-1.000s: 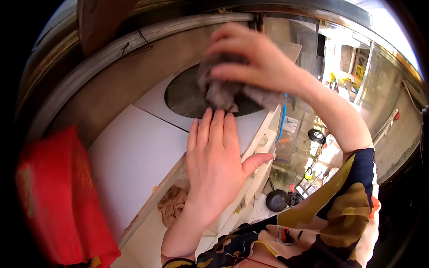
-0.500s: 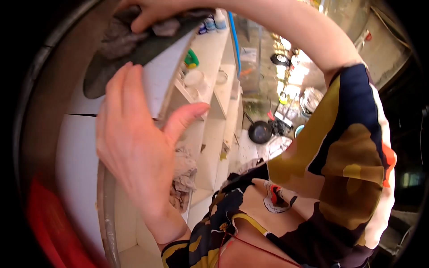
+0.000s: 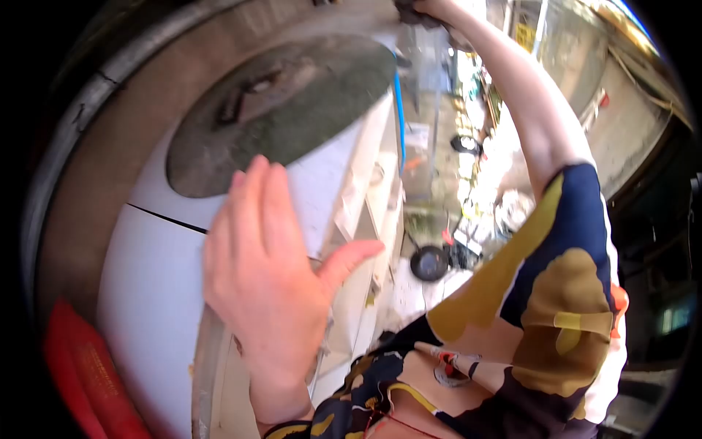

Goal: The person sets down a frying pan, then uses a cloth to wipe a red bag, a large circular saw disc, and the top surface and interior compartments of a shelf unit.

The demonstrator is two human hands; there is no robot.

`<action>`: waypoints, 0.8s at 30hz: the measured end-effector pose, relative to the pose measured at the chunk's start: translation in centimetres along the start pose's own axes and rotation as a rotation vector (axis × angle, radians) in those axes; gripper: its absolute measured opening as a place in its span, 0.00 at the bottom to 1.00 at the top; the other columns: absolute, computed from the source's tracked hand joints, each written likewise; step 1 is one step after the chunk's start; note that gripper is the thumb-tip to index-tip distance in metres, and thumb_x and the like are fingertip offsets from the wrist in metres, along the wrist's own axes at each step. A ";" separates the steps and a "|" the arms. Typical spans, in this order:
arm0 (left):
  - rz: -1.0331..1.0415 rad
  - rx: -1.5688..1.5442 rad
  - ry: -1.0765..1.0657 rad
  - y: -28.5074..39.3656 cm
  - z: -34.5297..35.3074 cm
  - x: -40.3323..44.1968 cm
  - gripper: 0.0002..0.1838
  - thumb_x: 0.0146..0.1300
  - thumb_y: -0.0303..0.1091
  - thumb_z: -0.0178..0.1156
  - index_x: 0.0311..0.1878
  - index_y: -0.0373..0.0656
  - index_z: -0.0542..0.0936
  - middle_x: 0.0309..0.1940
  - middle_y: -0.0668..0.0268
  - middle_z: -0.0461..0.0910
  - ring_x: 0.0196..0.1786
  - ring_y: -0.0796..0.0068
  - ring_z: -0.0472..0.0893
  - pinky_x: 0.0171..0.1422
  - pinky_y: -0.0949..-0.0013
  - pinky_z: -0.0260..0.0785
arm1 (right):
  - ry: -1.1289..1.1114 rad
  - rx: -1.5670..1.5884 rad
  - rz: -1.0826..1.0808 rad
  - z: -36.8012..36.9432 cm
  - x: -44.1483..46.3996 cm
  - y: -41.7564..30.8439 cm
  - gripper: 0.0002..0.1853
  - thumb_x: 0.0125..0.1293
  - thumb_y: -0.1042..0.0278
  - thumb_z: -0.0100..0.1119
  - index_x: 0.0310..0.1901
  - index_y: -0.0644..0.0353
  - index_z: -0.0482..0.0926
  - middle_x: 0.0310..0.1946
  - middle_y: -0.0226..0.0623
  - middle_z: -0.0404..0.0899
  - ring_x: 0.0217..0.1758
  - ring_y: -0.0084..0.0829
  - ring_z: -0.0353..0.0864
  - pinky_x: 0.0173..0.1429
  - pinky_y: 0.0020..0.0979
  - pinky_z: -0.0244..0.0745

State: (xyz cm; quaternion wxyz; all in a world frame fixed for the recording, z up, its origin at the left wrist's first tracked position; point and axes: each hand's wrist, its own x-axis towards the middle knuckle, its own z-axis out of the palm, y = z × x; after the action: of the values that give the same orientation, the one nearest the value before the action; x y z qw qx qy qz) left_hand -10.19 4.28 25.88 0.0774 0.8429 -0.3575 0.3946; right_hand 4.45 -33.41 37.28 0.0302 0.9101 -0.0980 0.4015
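Observation:
My left hand (image 3: 267, 260) is open in the middle of the view, its back towards me, fingers straight and thumb spread. It is over the edge of a white panel (image 3: 146, 293), with the fingertips by the lower rim of a dark oval mirror (image 3: 314, 110). Whether it touches the panel I cannot tell. At the top edge, my right hand (image 3: 436, 7) is closed on a crumpled dark grey rag (image 3: 415, 14), beyond the far end of the mirror. Part of that hand is cut off by the frame.
White open shelves (image 3: 365, 212) run beside the panel. A blue hose (image 3: 400, 110) hangs past them. On the floor lie a black frying pan (image 3: 429, 263) and cluttered items. Something red (image 3: 91, 366) is at lower left.
My right hand has moved the rag off the mirror to the right, past its far end. The mirror is now uncovered. My left hand appears lower and further right as the view has shifted.

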 end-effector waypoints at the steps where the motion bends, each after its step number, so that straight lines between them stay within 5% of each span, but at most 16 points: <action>1: -0.005 -0.002 0.004 0.1 0.2 -0.1 0.48 0.41 0.62 0.71 0.60 0.33 0.75 0.60 0.53 0.78 0.59 0.48 0.77 0.62 0.55 0.70 | -0.002 0.008 0.059 -1.8 -1.3 -0.8 0.10 0.60 0.67 0.63 0.43 0.51 0.86 0.34 0.41 0.86 0.35 0.37 0.86 0.44 0.43 0.81; 3: -0.019 -0.014 0.024 0.1 0.4 -0.3 0.50 0.38 0.63 0.71 0.60 0.33 0.75 0.60 0.54 0.77 0.59 0.49 0.77 0.62 0.54 0.70 | -0.022 0.029 0.198 -4.6 -4.6 -2.8 0.11 0.60 0.67 0.62 0.45 0.50 0.85 0.33 0.42 0.86 0.34 0.38 0.86 0.44 0.43 0.81; 5: -0.037 -0.018 0.017 0.4 -0.1 0.0 0.51 0.37 0.64 0.71 0.59 0.34 0.75 0.60 0.55 0.77 0.59 0.49 0.76 0.62 0.53 0.70 | -0.066 0.442 0.376 -8.8 -4.8 -7.6 0.16 0.60 0.69 0.61 0.51 0.54 0.81 0.36 0.45 0.78 0.34 0.40 0.83 0.46 0.42 0.80; 7: -0.038 -0.014 0.042 0.2 0.1 0.0 0.51 0.37 0.65 0.70 0.59 0.34 0.75 0.59 0.55 0.77 0.60 0.50 0.76 0.62 0.53 0.70 | 0.457 0.129 -0.202 -2.1 0.0 -4.4 0.20 0.57 0.72 0.60 0.53 0.55 0.80 0.47 0.46 0.74 0.42 0.44 0.82 0.48 0.41 0.79; 9: 0.016 0.036 0.058 0.1 0.3 0.0 0.51 0.41 0.72 0.64 0.56 0.32 0.77 0.56 0.55 0.78 0.57 0.52 0.79 0.61 0.54 0.73 | 0.459 0.316 -0.440 -4.3 -1.6 -9.7 0.24 0.53 0.74 0.60 0.56 0.54 0.80 0.53 0.48 0.71 0.49 0.50 0.80 0.53 0.42 0.79; 11: 0.007 0.042 0.053 0.0 0.3 -0.2 0.50 0.42 0.71 0.65 0.55 0.31 0.77 0.56 0.54 0.78 0.57 0.53 0.79 0.62 0.54 0.73 | 0.481 0.309 -0.636 -1.8 -1.1 -12.6 0.30 0.54 0.55 0.68 0.61 0.48 0.77 0.59 0.46 0.76 0.53 0.45 0.83 0.55 0.43 0.80; 15: 0.002 0.018 0.063 0.1 0.5 -0.3 0.50 0.42 0.71 0.65 0.55 0.31 0.78 0.56 0.54 0.78 0.58 0.54 0.79 0.64 0.54 0.72 | -0.035 0.646 -0.889 0.4 -5.2 -20.4 0.36 0.50 0.63 0.67 0.66 0.45 0.72 0.64 0.48 0.68 0.58 0.51 0.78 0.62 0.43 0.76; 16: 0.006 0.012 0.070 0.0 0.6 -0.3 0.49 0.42 0.70 0.65 0.55 0.31 0.78 0.56 0.54 0.78 0.58 0.55 0.79 0.64 0.55 0.71 | -0.033 0.652 -0.895 0.6 -5.6 -20.8 0.36 0.50 0.63 0.67 0.66 0.45 0.72 0.64 0.48 0.68 0.58 0.51 0.78 0.62 0.43 0.76; 18: -0.005 -0.020 0.072 0.0 0.6 -0.3 0.49 0.40 0.67 0.68 0.56 0.31 0.77 0.57 0.54 0.78 0.59 0.52 0.79 0.63 0.54 0.71 | -0.414 0.734 -0.808 0.2 -6.0 -21.5 0.36 0.49 0.65 0.67 0.65 0.48 0.73 0.62 0.50 0.70 0.58 0.53 0.77 0.63 0.43 0.75; 21: -0.024 -0.068 0.076 0.1 0.6 -0.4 0.49 0.37 0.64 0.72 0.57 0.32 0.77 0.58 0.54 0.78 0.59 0.50 0.78 0.62 0.53 0.71 | -0.243 0.648 -0.821 2.9 -4.1 -19.6 0.35 0.50 0.65 0.67 0.65 0.48 0.74 0.59 0.51 0.72 0.58 0.54 0.77 0.63 0.44 0.75; 24: -0.022 -0.078 0.078 -0.1 0.5 -0.5 0.49 0.37 0.63 0.72 0.56 0.32 0.77 0.57 0.54 0.78 0.58 0.51 0.79 0.62 0.53 0.71 | -0.171 0.379 -0.584 5.6 -2.2 -14.1 0.34 0.51 0.64 0.68 0.65 0.46 0.75 0.55 0.51 0.74 0.56 0.53 0.79 0.61 0.45 0.76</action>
State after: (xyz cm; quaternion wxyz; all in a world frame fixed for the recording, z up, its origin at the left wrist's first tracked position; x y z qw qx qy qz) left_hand -10.02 4.39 25.22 0.1286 0.8270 -0.3601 0.4121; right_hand 9.91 -19.99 32.23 -0.0338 0.9195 0.2402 0.3092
